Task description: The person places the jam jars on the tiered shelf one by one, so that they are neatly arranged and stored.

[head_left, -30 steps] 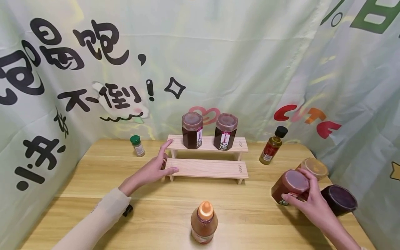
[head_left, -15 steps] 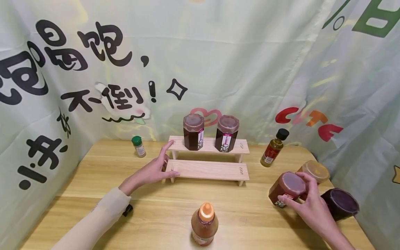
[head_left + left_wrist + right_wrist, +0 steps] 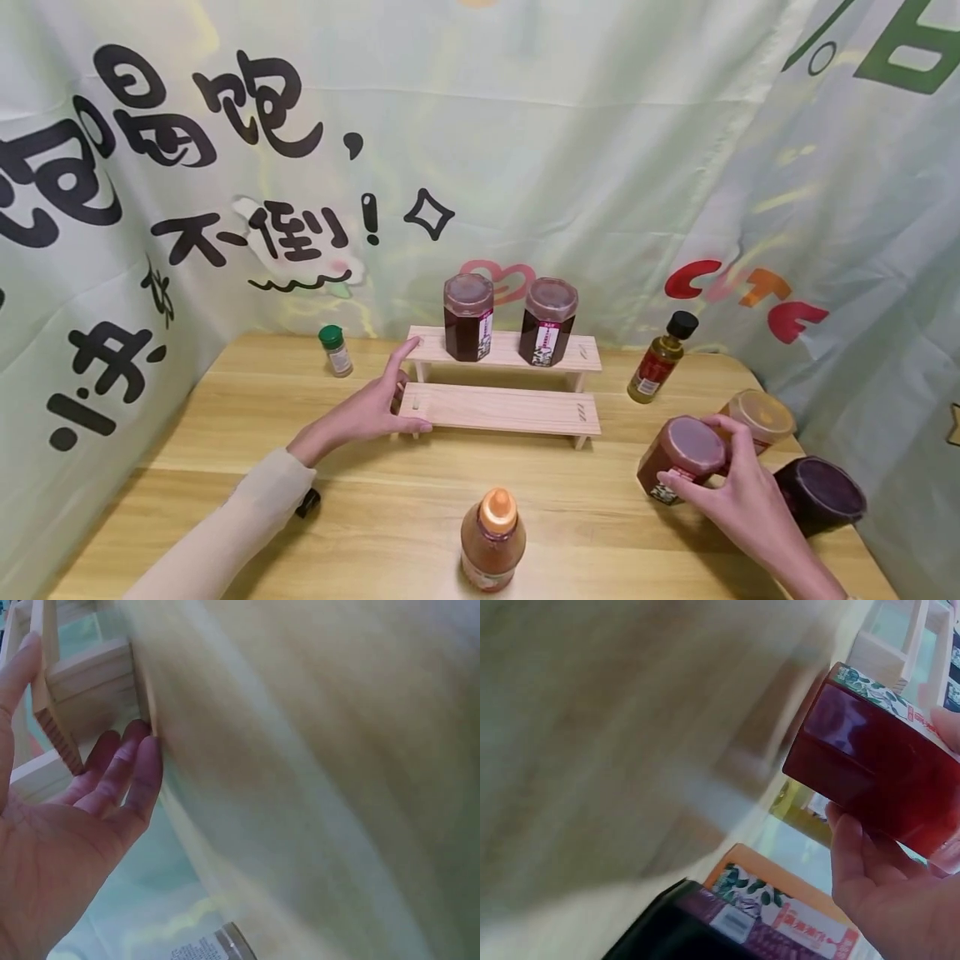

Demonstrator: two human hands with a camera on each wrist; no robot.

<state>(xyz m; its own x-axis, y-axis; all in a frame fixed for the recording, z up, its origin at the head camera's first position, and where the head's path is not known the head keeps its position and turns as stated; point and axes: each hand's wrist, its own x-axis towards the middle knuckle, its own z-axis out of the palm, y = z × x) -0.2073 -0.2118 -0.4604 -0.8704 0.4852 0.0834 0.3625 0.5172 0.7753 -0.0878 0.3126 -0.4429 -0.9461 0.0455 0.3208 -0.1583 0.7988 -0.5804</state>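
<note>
My right hand (image 3: 738, 492) grips a red hexagonal jar (image 3: 678, 467) by its lid and side, tilted a little above the table at the right; the right wrist view shows the red jar (image 3: 877, 769) close up with fingers (image 3: 855, 855) curled round it. With straight fingers, my left hand (image 3: 378, 404) rests against the left end of a two-step wooden rack (image 3: 502, 408); in the left wrist view the fingertips (image 3: 127, 761) touch the rack's end (image 3: 64, 712). Two dark jars (image 3: 467, 317) (image 3: 550, 321) stand on the rack's upper step.
An orange-capped bottle (image 3: 491, 542) stands at the front middle. A yellow-lidded jar (image 3: 757, 417) and a dark purple jar (image 3: 821, 496) sit behind my right hand. An oil bottle (image 3: 660, 357) and a green-capped shaker (image 3: 335, 350) stand by the curtain backdrop.
My right hand has drawn the red jar slightly left and toward me, away from the yellow-lidded jar. The left hand has stayed at the rack's end.
</note>
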